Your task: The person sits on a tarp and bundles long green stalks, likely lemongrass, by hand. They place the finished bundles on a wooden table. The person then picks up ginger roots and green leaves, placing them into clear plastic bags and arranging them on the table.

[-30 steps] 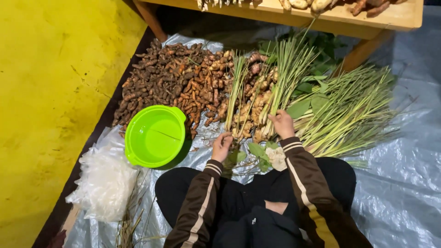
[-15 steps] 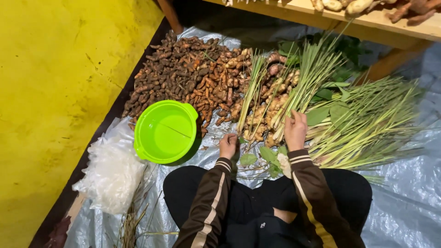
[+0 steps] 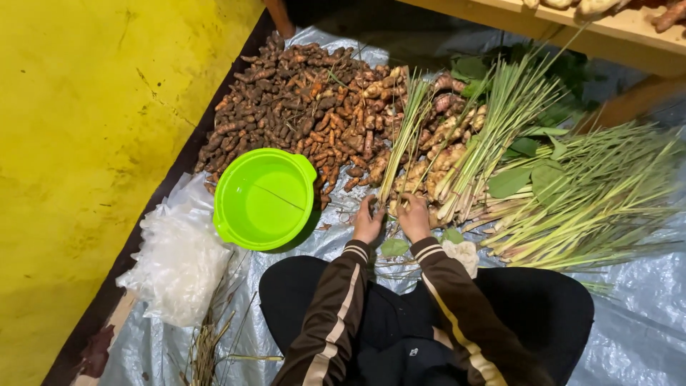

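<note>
While a heap of clear plastic bags (image 3: 175,261) and a round bright-green plastic basin (image 3: 263,199) sit within easy reach at the left, the left hand (image 3: 368,223) and right hand (image 3: 414,216) meet at the butt ends of a slim bundle of pale-green lemongrass stalks (image 3: 404,143), fingers curled around it, apparently gathering it. A larger loose pile of lemongrass (image 3: 593,200) lies to the right.

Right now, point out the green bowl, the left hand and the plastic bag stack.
green bowl (image 3: 263,200), head view, inside bottom.
left hand (image 3: 367,224), head view, back of hand.
plastic bag stack (image 3: 179,261), head view, middle of the top bag.
</note>
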